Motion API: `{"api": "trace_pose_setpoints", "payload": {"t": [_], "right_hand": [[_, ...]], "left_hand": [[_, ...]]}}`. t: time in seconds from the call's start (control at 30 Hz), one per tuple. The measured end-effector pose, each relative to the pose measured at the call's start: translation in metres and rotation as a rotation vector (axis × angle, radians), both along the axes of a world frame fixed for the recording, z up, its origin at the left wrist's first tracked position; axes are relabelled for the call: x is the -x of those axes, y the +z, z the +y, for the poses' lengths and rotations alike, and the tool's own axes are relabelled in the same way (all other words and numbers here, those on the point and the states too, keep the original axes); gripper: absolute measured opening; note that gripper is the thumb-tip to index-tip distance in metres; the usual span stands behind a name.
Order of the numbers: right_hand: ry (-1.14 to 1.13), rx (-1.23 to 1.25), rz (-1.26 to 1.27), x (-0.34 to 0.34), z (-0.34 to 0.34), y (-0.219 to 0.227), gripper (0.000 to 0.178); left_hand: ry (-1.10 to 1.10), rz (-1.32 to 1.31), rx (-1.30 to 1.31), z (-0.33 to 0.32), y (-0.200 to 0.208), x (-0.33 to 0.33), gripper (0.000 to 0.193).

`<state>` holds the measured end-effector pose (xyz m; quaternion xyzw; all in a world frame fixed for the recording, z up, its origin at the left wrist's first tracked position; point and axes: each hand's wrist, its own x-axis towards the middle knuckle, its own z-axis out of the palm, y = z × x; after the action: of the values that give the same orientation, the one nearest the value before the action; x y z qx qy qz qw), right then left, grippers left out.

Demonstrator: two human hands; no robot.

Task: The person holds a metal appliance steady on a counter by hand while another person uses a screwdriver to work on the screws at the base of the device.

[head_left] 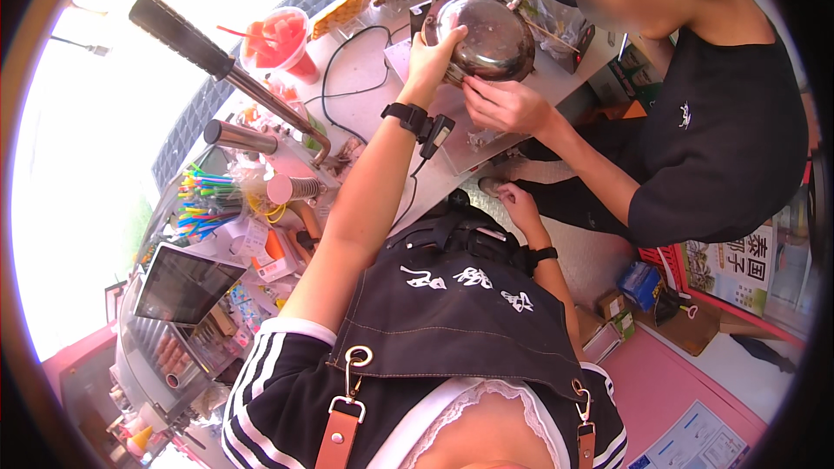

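My left hand grips the near left edge of a shiny round metal pan, its thumb lying on the smooth domed side. The pan is held tilted over the counter, and its inside is hidden. A co-worker's hand is at the pan's lower edge, fingers pinched close to mine; what they touch is unclear. Down beside my apron hangs my right hand, fingers loosely bent and apart, with nothing visible in it. A black strap with a small device sits on my left wrist.
A long black-handled lever juts over the counter at left. Beyond it stands a cup of red fruit. A dark cable crosses the white counter. Colourful straws and a screen are at left. The co-worker sits close at right.
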<state>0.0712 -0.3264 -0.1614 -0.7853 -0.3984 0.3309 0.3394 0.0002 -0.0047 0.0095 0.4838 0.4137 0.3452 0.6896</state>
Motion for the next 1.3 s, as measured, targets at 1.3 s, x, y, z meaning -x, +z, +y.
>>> {"api": "trace_pose_setpoints", "payload": {"t": [1.3], "right_hand": [[0.053,-0.047,-0.052,0.020,0.010,0.056,0.022]], "left_hand": [[-0.091,-0.035,-0.193,0.012,-0.048,0.003,0.050]]}}
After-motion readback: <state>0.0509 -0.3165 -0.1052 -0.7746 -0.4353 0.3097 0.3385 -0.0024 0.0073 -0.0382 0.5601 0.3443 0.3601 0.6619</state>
